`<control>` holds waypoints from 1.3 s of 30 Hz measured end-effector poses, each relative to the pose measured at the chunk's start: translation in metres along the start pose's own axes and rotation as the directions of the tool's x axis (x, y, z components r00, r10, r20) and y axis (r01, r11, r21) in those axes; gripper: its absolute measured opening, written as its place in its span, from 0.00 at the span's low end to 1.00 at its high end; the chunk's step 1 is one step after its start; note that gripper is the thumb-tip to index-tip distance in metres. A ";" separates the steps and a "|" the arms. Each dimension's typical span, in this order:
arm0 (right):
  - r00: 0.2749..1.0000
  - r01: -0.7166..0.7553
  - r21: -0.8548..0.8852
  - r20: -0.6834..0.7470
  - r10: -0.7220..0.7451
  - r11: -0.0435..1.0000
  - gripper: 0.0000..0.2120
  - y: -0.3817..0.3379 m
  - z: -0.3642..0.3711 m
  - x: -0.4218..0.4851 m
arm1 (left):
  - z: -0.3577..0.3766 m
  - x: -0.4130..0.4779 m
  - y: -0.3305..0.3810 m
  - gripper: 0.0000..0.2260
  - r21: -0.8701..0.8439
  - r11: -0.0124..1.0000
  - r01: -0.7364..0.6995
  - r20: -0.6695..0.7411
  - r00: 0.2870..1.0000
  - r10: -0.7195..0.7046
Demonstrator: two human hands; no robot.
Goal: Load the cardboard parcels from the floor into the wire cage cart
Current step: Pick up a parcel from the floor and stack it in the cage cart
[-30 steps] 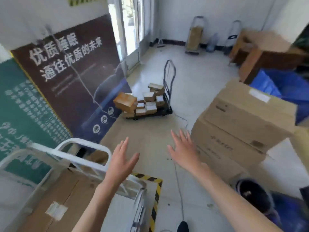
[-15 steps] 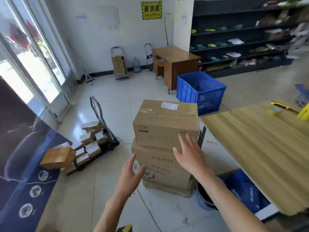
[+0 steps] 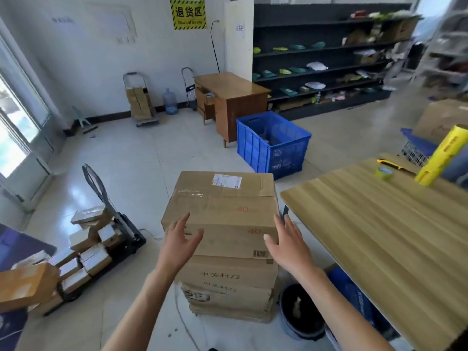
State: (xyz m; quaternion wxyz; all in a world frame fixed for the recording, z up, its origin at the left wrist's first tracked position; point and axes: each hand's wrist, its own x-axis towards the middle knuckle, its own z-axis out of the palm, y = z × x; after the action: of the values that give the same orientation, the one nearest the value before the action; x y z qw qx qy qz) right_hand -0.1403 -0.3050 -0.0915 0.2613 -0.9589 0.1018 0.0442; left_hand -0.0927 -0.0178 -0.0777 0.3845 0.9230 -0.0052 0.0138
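Observation:
A stack of large cardboard parcels stands on the floor in front of me. The top parcel (image 3: 222, 206) carries a white label and red "40" marks. Under it lies a parcel with handwritten characters (image 3: 228, 277). My left hand (image 3: 179, 243) is spread at the top parcel's near left corner, fingers apart, holding nothing. My right hand (image 3: 286, 243) is spread at its near right corner, also empty. Whether either palm touches the cardboard I cannot tell. The wire cage cart is out of view.
A wooden table (image 3: 379, 224) stands close on the right, with a black bin (image 3: 301, 312) beside the stack. A platform trolley (image 3: 119, 239) with several small boxes sits left. A blue crate (image 3: 273, 140), a desk (image 3: 233, 102) and shelves (image 3: 321, 59) stand farther back.
My view swung from the cart and the left wall round to the parcel stack. Both open hands have come up to the near corners of the top parcel.

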 end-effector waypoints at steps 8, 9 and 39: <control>0.996 -0.076 -0.106 0.048 0.081 0.992 0.36 -0.006 0.016 0.132 | 0.016 0.163 -0.052 0.38 0.185 0.970 0.157 0.097 0.979 -0.177; 0.995 -0.081 -0.112 0.057 0.087 0.990 0.37 -0.004 0.020 0.145 | 0.019 0.177 -0.059 0.39 0.212 0.963 0.166 0.106 0.976 -0.191; 0.825 0.399 0.207 0.344 -0.448 0.894 0.56 -0.160 0.112 0.264 | -0.088 0.001 -0.131 0.48 -0.105 0.558 0.823 -0.588 0.401 -0.702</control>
State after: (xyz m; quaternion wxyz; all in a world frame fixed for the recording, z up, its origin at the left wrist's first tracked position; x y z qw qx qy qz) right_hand 0.1489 -0.1582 -0.1450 0.3391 -0.9116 -0.1639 0.1647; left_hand -0.0912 0.1368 -0.1084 0.2337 0.8040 0.5355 0.1105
